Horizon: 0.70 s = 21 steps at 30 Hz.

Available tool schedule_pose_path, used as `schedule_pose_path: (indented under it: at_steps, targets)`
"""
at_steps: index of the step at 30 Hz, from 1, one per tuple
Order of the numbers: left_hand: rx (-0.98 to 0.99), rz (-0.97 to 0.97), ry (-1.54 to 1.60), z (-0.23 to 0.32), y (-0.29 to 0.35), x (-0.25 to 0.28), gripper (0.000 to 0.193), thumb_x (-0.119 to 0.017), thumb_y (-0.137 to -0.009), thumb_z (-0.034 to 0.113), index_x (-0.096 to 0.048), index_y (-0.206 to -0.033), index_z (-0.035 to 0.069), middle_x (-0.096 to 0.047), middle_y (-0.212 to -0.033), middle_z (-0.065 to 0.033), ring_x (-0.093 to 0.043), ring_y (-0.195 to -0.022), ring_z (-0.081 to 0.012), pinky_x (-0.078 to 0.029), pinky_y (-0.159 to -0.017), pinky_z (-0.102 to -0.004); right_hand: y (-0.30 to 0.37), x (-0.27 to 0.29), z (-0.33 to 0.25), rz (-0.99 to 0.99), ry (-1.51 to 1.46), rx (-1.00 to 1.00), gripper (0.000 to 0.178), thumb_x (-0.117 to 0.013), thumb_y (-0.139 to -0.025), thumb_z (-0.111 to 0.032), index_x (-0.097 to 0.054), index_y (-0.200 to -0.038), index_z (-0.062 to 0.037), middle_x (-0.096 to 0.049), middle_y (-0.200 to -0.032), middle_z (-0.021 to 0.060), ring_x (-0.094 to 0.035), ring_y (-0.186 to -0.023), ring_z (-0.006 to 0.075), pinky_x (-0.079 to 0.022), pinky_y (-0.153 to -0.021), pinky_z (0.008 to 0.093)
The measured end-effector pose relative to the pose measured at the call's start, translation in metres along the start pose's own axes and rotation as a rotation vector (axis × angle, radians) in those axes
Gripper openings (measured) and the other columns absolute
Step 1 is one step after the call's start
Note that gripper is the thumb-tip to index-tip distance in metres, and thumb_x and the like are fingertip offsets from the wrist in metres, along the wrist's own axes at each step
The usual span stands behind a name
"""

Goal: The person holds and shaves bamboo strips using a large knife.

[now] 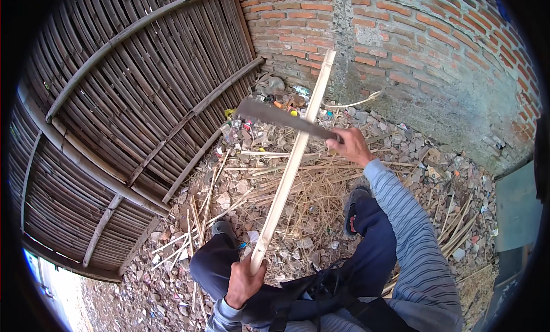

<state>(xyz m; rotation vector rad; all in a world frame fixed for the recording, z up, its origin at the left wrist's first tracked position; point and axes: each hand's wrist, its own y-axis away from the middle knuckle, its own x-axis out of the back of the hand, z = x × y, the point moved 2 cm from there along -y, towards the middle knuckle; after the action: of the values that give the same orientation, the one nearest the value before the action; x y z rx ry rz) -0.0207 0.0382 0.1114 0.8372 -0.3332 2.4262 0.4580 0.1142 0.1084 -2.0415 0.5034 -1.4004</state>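
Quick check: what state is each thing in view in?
Pale strip: slanting, in one piece
Machete: blurred, crossing over the strip; contact unclear
Left hand: grip closed around strip's lower end
Right hand: grip closed on machete's handle
Loose strips: scattered on rubble

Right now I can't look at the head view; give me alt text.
A person's left hand grips the near end of a long pale strip, while the right hand holds a broad dark blade crossing it in view; contact is unclear. Around them: rubble-strewn ground, a slatted wall, a brick wall.
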Motion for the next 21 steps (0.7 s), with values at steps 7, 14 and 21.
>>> schedule_pose_path:
  at_steps: [7,14,21]
  targets:
    - [0.064,-0.035,-0.030,-0.018,0.043,0.014,0.018,-0.074,-0.090,0.011,-0.068,-0.095,-0.006,-0.067,-0.070,-0.0278,-0.072,-0.066,-0.0435,-0.055,-0.057,-0.0447,0.018,0.008,0.062,0.179,0.020,-0.549,0.059,-0.057,-0.106,-0.053,-0.075,-0.101,0.0034,-0.057,-0.060,0.0102,-0.056,-0.055,0.0286,-0.045,-0.057,0.0451]
    - [0.074,-0.036,0.059,-0.015,0.024,0.008,0.019,-0.073,-0.090,0.011,-0.066,-0.093,-0.006,-0.064,-0.066,-0.0248,-0.069,-0.058,-0.0395,-0.051,-0.055,-0.0430,0.013,-0.013,0.006,0.123,-0.114,-0.350,0.065,-0.058,-0.103,-0.060,-0.076,-0.099,0.0024,-0.056,-0.059,0.0082,-0.052,-0.053,0.0235,-0.040,-0.056,0.0458]
    - [0.084,-0.128,0.196,-0.009,-0.038,-0.008,0.020,-0.069,-0.094,0.013,-0.063,-0.093,-0.006,-0.054,-0.060,-0.0081,-0.047,-0.054,-0.0163,-0.040,-0.053,-0.0365,-0.010,-0.027,-0.052,-0.103,-0.367,-0.295,0.064,-0.056,-0.104,-0.059,-0.076,-0.095,0.0006,-0.050,-0.053,0.0052,-0.049,-0.048,0.0188,-0.037,-0.050,0.0405]
